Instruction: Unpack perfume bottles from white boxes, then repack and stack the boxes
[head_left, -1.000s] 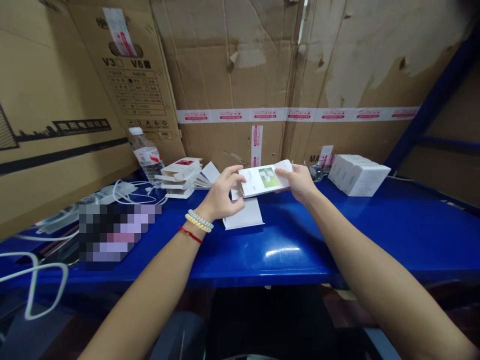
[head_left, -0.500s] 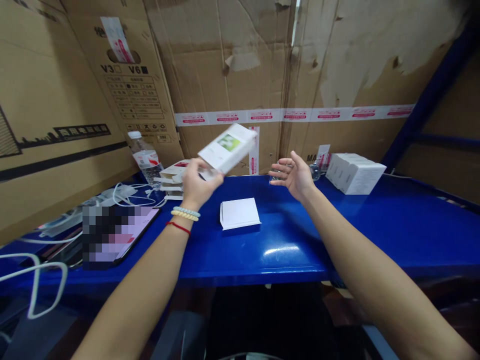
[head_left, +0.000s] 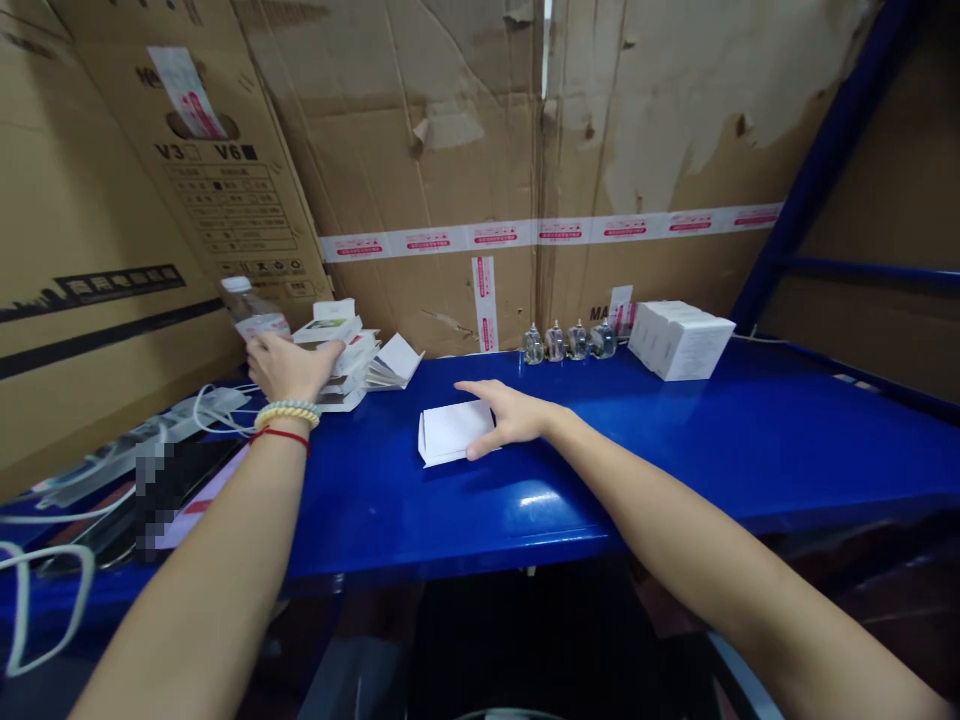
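Observation:
My left hand [head_left: 287, 366] reaches to the back left and grips a small white box [head_left: 327, 325] with a green picture, setting it on top of a stack of similar boxes [head_left: 352, 370]. My right hand [head_left: 504, 413] lies flat, fingers stretched out, on the right edge of a folded white cardboard piece [head_left: 450, 432] in the middle of the blue shelf [head_left: 675, 440]. Bead bracelets and a red string circle my left wrist.
A water bottle [head_left: 241, 305] stands behind my left hand. Several small glass bottles [head_left: 566, 342] line the back wall, beside a block of white boxes [head_left: 679, 338]. White cables [head_left: 210, 405] and a dark device [head_left: 112, 520] lie at the left. Cardboard cartons wall the back and left.
My left hand carried the white box from the middle up and over to the stack at the left. My right hand let go of it and came down onto the folded white piece.

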